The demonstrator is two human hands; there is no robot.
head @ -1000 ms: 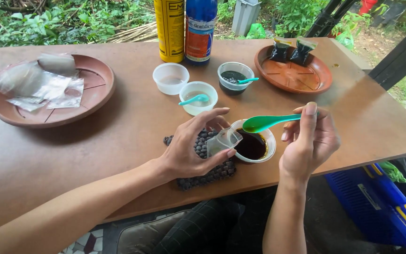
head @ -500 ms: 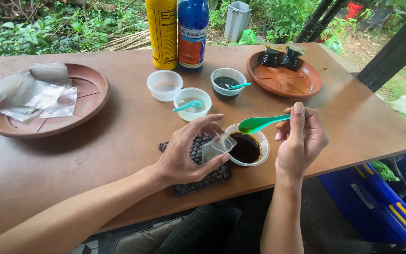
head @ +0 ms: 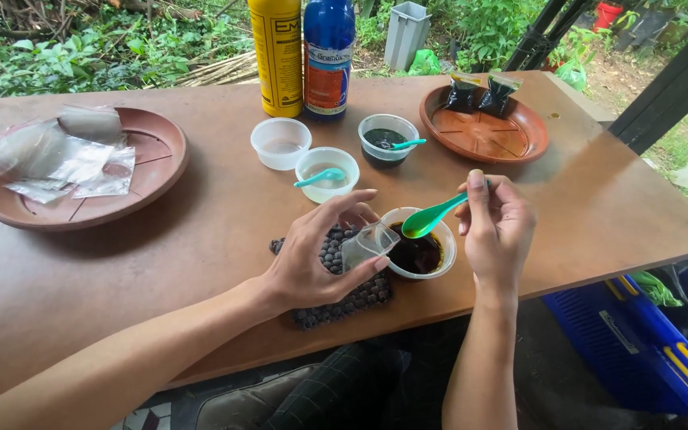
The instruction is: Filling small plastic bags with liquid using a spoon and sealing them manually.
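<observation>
Near the front edge of the brown table (head: 161, 263), the left hand (head: 312, 267) pinches a small clear plastic bag (head: 368, 245) between thumb and fingers, its open mouth held against the rim of a white cup of dark liquid (head: 420, 251), above a dark beaded mat (head: 336, 279). Just beside it, the right hand (head: 497, 231) has its fingers closed on the handle of a green spoon (head: 431, 216), whose bowl hangs over the cup. Farther back stand three more small cups, two bottles and two brown plates.
</observation>
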